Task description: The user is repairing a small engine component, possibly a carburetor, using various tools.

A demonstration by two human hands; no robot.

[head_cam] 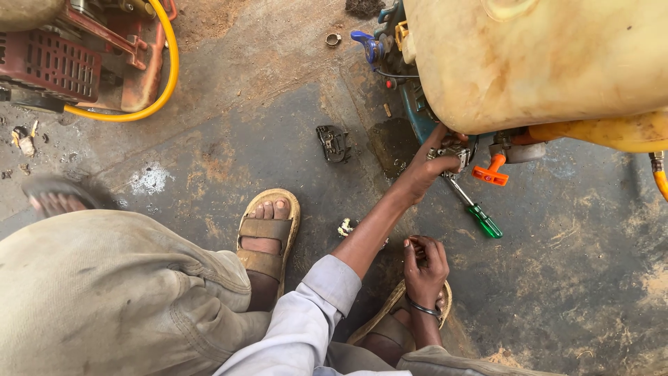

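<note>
Gripping a metal part under the tank, left hand hides its fingertips; right hand cups something unclear; screwdriver just beside.

The left hand has its fingertips tucked under the yellowed tank, so what they grip there is hidden. Just beside that grip, the screwdriver loses its tip behind the metal fitting. The right hand curls around something too small to make out. Far from both, a blurred foot shows, and the red engine runs off the edge.
</note>
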